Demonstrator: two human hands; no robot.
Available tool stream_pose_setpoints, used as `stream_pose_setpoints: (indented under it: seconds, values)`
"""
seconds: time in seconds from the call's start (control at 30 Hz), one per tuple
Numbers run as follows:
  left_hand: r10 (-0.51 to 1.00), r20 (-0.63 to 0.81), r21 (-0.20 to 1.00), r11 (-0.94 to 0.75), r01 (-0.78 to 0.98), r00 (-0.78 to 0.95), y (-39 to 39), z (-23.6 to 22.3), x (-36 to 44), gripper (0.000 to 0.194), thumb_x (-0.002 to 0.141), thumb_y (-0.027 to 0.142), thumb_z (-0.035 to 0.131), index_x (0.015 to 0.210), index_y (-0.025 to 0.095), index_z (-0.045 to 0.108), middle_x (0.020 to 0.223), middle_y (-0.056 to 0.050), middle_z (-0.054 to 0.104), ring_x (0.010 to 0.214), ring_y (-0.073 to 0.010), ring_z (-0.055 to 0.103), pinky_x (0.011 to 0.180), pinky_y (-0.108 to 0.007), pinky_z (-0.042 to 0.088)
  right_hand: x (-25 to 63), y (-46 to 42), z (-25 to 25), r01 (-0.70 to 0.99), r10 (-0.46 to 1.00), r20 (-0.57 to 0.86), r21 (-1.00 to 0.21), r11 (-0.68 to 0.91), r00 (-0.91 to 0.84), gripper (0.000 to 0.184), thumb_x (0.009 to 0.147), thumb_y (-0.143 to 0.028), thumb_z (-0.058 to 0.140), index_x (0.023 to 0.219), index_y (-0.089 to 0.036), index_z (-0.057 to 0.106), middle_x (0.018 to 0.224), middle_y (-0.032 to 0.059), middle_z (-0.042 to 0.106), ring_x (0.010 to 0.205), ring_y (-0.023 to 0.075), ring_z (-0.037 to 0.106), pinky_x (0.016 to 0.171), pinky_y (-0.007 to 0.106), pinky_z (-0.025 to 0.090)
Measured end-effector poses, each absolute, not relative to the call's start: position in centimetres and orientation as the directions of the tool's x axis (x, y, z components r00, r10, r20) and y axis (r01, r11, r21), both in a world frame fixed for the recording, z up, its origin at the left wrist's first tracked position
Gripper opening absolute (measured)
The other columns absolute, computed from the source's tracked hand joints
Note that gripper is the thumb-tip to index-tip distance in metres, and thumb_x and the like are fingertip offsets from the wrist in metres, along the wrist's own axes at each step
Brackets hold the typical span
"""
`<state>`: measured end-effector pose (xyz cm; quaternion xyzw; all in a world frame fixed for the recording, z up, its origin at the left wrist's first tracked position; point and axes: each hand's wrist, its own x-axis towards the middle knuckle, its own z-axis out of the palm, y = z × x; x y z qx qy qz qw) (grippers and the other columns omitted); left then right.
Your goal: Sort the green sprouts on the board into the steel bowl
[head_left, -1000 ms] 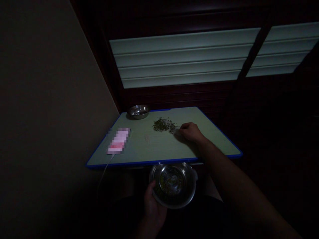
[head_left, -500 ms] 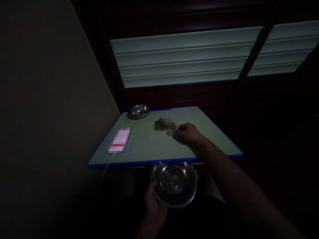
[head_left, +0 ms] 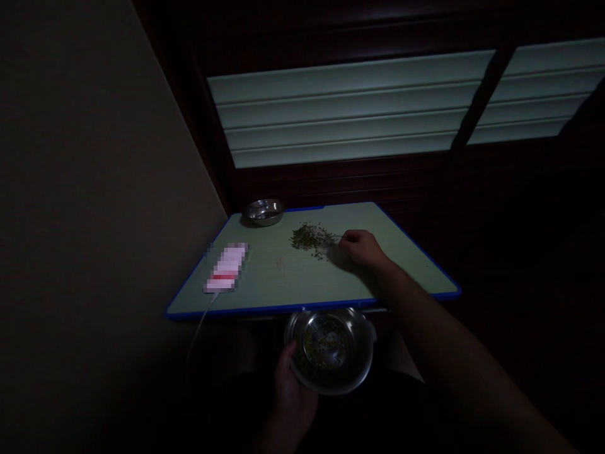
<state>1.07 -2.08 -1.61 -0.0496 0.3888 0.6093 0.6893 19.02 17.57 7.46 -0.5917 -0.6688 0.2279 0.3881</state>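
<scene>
My left hand grips the near left rim of a metal bowl, which sits just below the table's front edge. Greenish bits lie in the bottom of that bowl. On the tabletop, a loose pile of small green-brown grains is spread out. My right hand is closed just to the right of the pile, its fingertips pinching a small see-through piece that reaches the grains' edge. Dim light and blur hide what kind of thing the piece is.
A smaller metal bowl stands at the table's back left corner. A phone with a lit, blurred-out screen and a white cable lies at the left. The pale green table has a blue edge. A wall rises at the left, dark wood panels behind.
My right hand has shifted slightly right and up, with the see-through piece drawn across the right edge of the pile. A few grains there lie differently. My left hand and the bowl stay put.
</scene>
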Motion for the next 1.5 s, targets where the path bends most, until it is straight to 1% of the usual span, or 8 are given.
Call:
stream_pose_setpoints:
  seconds: [0.13, 0.3, 0.47, 0.6, 0.8, 1.03, 1.3, 1.5]
  values:
    - [0.815, -0.577, 0.407, 0.236, -0.882, -0.049, -2.1, -1.4, 1.1, 0.027, 0.079, 0.029, 0.058, 0.098, 0.016, 0.071, 0.090, -0.009, 0.076, 0.091, -0.0249, 0.068, 0.090, -0.042, 0.049, 19.0, 17.5, 7.3, 0.597, 0.976, 0.208, -0.774, 0.209, -0.071, 0.013, 0.066, -0.027, 0.050, 0.061, -0.017, 0.057, 0.056, -0.0022, 0.050, 0.057, 0.0115, 0.045, 0.056, 0.024, 0.033]
    - [0.811, -0.584, 0.391, 0.243, -0.888, -0.035, -2.1, -1.4, 1.1, 0.028, 0.079, 0.028, 0.058, 0.101, 0.016, 0.071, 0.090, -0.010, 0.076, 0.089, -0.0246, 0.069, 0.090, -0.042, 0.049, 18.8, 17.4, 7.0, 0.642, 0.968, 0.214, -0.725, 0.249, -0.134, 0.015, 0.066, -0.026, 0.051, 0.060, -0.016, 0.059, 0.054, -0.0026, 0.050, 0.056, 0.0110, 0.044, 0.057, 0.024, 0.033]
    - [0.803, -0.595, 0.377, 0.241, -0.894, -0.034, -2.1, -1.5, 1.1, 0.031, 0.078, 0.029, 0.060, 0.104, 0.015, 0.070, 0.094, -0.011, 0.076, 0.092, -0.0255, 0.068, 0.089, -0.041, 0.049, 18.9, 17.4, 7.1, 0.688, 0.968, 0.234, -0.689, 0.227, -0.086, 0.014, 0.067, -0.024, 0.052, 0.064, -0.016, 0.062, 0.058, -0.0007, 0.055, 0.058, 0.0118, 0.047, 0.058, 0.025, 0.034]
    - [0.806, -0.591, 0.382, 0.244, -0.892, -0.033, -2.1, -1.4, 1.1, 0.032, 0.079, 0.027, 0.058, 0.106, 0.015, 0.070, 0.092, -0.011, 0.076, 0.088, -0.0250, 0.069, 0.088, -0.041, 0.049, 19.1, 17.6, 7.1, 0.692, 0.970, 0.241, -0.694, 0.199, -0.037, 0.015, 0.068, -0.025, 0.052, 0.065, -0.015, 0.063, 0.059, 0.0002, 0.057, 0.058, 0.0120, 0.047, 0.058, 0.025, 0.034]
    - [0.808, -0.587, 0.384, 0.223, -0.896, -0.051, -2.1, -1.6, 1.1, 0.028, 0.080, 0.025, 0.057, 0.103, 0.016, 0.071, 0.090, -0.010, 0.076, 0.088, -0.0250, 0.069, 0.089, -0.042, 0.050, 19.4, 17.5, 7.4, 0.661, 0.972, 0.234, -0.726, 0.188, -0.020, 0.015, 0.065, -0.025, 0.049, 0.061, -0.015, 0.060, 0.054, -0.0009, 0.051, 0.057, 0.0120, 0.046, 0.056, 0.024, 0.033]
    - [0.794, -0.607, 0.377, 0.234, -0.896, -0.048, -2.1, -1.6, 1.1, 0.024, 0.079, 0.026, 0.058, 0.096, 0.015, 0.072, 0.088, -0.010, 0.076, 0.087, -0.0250, 0.070, 0.090, -0.042, 0.050, 19.6, 17.5, 7.6, 0.654, 0.987, 0.157, -0.744, 0.137, -0.028, 0.013, 0.062, -0.025, 0.049, 0.056, -0.016, 0.057, 0.049, -0.0023, 0.045, 0.054, 0.0113, 0.043, 0.053, 0.024, 0.030]
    - [0.801, -0.597, 0.394, 0.242, -0.887, -0.047, -2.2, -1.7, 1.0, 0.023, 0.077, 0.028, 0.060, 0.093, 0.016, 0.072, 0.089, -0.009, 0.076, 0.088, -0.0253, 0.069, 0.089, -0.042, 0.049, 19.6, 17.3, 7.7, 0.656, 0.990, 0.130, -0.743, 0.134, -0.055, 0.013, 0.061, -0.024, 0.049, 0.054, -0.016, 0.055, 0.048, -0.0034, 0.042, 0.052, 0.0099, 0.040, 0.051, 0.024, 0.028]
    - [0.795, -0.604, 0.406, 0.250, -0.879, -0.053, -2.1, -1.8, 1.0, 0.023, 0.077, 0.027, 0.060, 0.094, 0.016, 0.072, 0.089, -0.009, 0.076, 0.090, -0.0255, 0.069, 0.090, -0.043, 0.049, 19.9, 17.4, 7.7, 0.644, 0.993, 0.119, -0.758, 0.102, -0.018, 0.010, 0.059, -0.024, 0.049, 0.053, -0.017, 0.053, 0.047, -0.0033, 0.042, 0.052, 0.0102, 0.041, 0.050, 0.024, 0.029]
